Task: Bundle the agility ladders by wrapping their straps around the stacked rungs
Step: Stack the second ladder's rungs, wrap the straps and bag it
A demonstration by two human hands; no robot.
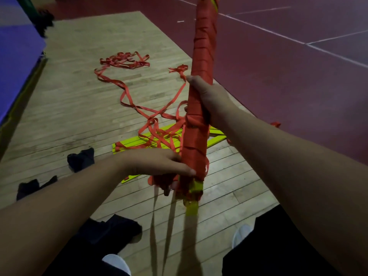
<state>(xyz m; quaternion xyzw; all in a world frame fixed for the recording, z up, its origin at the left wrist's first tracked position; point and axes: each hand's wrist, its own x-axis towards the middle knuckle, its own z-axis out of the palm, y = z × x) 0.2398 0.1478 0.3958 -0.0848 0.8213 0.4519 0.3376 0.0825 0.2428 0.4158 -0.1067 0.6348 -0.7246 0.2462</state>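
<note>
Bundle [201,56]: strap-wound, held above floor [79,100], long axis running away from the person. Right hand [207,96], fingers [189,78] clamped round mid-length. Left hand [155,164], nearer, fingers clamped at the near end, beside the loose strap [157,179].

The bundle [199,92] is wound in orange-red strap, with a neon yellow rung end [192,209] at its lower tip. Mid-frame, loose straps [124,61] of the same orange-red cross yellow rungs [131,142] on pale plank flooring [75,100]. Upper right is a maroon court [288,92] with white lines [258,27], and upper left is a blue mat [18,52].
</note>
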